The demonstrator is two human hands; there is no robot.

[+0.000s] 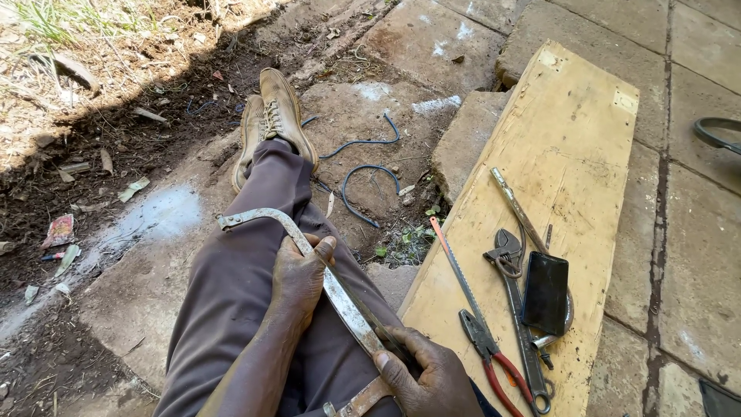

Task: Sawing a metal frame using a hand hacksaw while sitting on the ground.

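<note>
Head view looks down on my lap, where my left hand (299, 276) is closed over the middle of a curved metal bar (309, 262), thumb lying along its top edge. My right hand (428, 378) grips the near end of the same bar, fingers wrapped round it at the bottom of the picture. The bar runs across my thighs from near right to far left, its hooked far end sticking out over my left leg. My legs, in grey-brown trousers (239, 293), are stretched out and crossed at the ankles, ending in tan shoes (274, 116) on cracked concrete. Just to my right lies a wooden board (556, 139) bearing red-handled pliers (486, 351), a hacksaw blade (455, 270), an adjustable wrench (513, 301), a long flat metal strip (517, 208) and a dark phone (545, 292). Beyond my knees a blue wire (363, 174) curls on the ground, with dirt and litter to the far left.
</note>
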